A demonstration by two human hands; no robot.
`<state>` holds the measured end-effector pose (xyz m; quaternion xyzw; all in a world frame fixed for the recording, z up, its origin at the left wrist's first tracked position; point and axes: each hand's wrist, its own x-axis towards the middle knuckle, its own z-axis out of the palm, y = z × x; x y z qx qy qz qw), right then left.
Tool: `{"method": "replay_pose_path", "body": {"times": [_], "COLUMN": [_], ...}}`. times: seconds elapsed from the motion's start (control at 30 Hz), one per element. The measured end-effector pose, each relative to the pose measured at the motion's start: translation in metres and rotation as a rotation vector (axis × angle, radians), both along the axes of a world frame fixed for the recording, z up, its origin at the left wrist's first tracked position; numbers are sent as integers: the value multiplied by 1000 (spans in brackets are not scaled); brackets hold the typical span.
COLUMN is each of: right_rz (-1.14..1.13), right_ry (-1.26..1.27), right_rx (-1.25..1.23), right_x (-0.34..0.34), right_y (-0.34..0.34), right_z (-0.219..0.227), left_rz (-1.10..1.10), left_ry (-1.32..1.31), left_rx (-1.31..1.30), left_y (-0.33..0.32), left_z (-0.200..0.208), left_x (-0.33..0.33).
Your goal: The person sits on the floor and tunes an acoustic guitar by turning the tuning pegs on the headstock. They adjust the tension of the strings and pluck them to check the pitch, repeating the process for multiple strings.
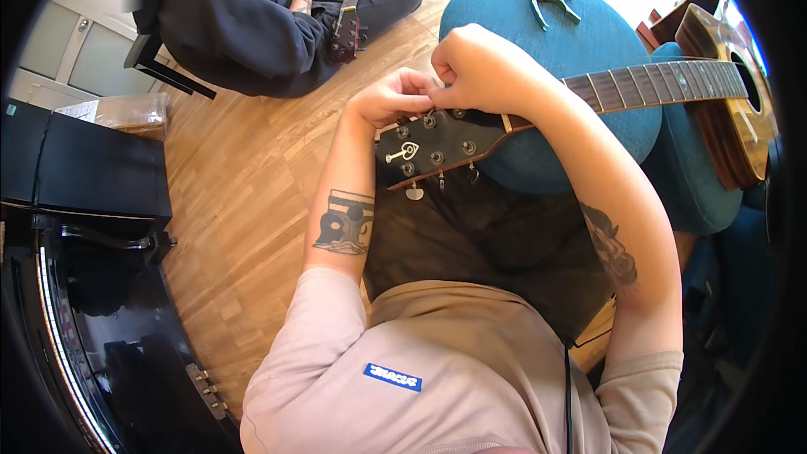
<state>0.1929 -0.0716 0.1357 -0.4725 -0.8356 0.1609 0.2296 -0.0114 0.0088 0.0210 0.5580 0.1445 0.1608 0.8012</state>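
Observation:
Across my lap lies the black headstock (pixel 461 139) of an acoustic guitar, with metal tuning pegs along both edges. Its fretted neck (pixel 656 86) runs right over a round teal stool to the wooden body (pixel 725 130). My left hand (pixel 395 98) is closed in a pinch at the headstock's far edge. Right beside it, my right hand (pixel 485 67) bends over the same edge with curled fingers, the fingertips of both meeting near a tuning peg. What the fingers hold is too small or hidden to tell. A silver capo-like clamp (pixel 553 7) rests on the teal stool (pixel 483 2).
At the far left a person in dark clothes (pixel 235 21) sits with another guitar (pixel 346 34). A glossy black piano (pixel 126 319) stands along the left side, near a plastic-wrapped package (pixel 134 113). Under the guitar's body is a second teal seat (pixel 693 189). The floor (pixel 227 227) is wooden.

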Motion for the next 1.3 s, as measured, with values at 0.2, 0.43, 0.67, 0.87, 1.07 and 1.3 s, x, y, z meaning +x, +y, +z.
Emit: {"method": "replay_pose_path", "body": {"times": [0.2, 0.43, 0.67, 0.87, 1.07, 1.3], "right_rz": [6, -10, 5, 26, 94, 132], "right_ry": [-1, -9, 2, 15, 31, -19], "right_rx": [57, 16, 20, 52, 6, -6], "right_x": [0, -2, -1, -3, 0, -1], "right_y": [2, 1, 3, 0, -2, -5], "right_z": [-4, -2, -6, -5, -4, 0], "left_rz": [23, 139, 147, 98, 195, 146], "left_ry": [25, 103, -164, 23, -36, -155], "left_rx": [44, 158, 14, 76, 91, 10], "left_y": [1, -4, -18, 2, -12, -18], "left_z": [-10, -2, 3, -10, -4, -1], "left_x": [-2, 7, 3, -4, 11, 7]}}
